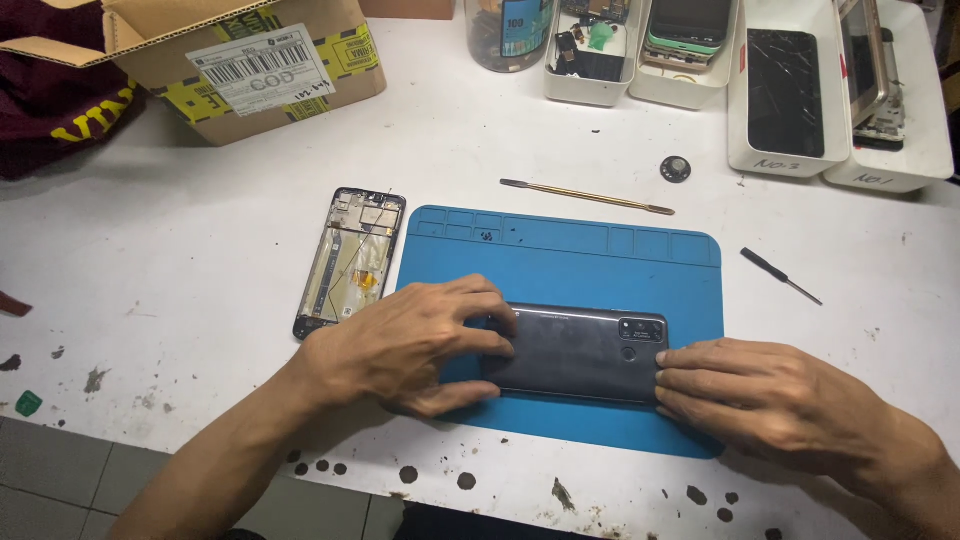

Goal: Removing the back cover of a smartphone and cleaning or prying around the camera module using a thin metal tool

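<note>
Left hand (405, 345) grip closed over dark phone's (585, 352) lower end, right hand (760, 395) fingertips pinching its camera end, phone lying back-up on blue mat (600, 255), bare phone frame (350, 260) beside on tabletop (200, 230)

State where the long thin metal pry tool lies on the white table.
In the head view, the long thin metal pry tool lies just beyond the far edge of the blue rubber mat, left of the small round black part.

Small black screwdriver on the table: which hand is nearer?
Right. The right hand lies just below the small black screwdriver, at the phone's camera end; the left hand is far across the mat.
</note>
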